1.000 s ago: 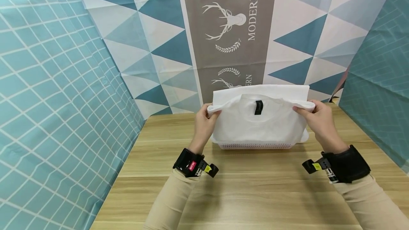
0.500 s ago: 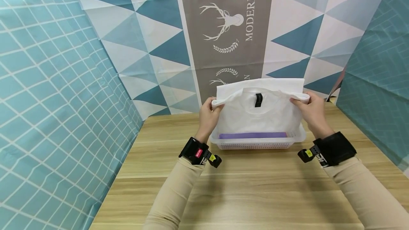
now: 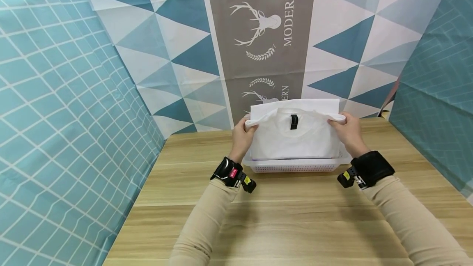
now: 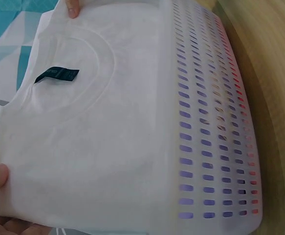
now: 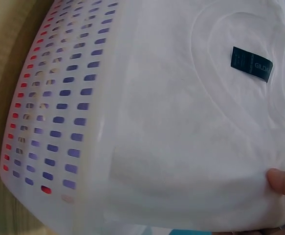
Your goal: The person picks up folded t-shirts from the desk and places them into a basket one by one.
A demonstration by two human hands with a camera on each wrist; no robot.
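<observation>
A folded white T-shirt with a black neck label is held up by its shoulder edges, its lower part in a white perforated plastic basket. My left hand pinches the left shoulder, thumb on the near face and fingers behind. The right shoulder is pinched the same way by my right hand. In the left wrist view the shirt's lower edge meets the basket rim. Purple and red items show through the holes of the basket wall; the shirt hides their tops.
The basket stands near the back of a wood-grain table. Behind it hangs a patterned cloth with triangles and a deer head. Teal fabric walls close off the left and right sides.
Both hands first raised the shirt, uncovering a purple item in the basket, then lowered it so the shirt covers that item again. The right hand has moved left.
</observation>
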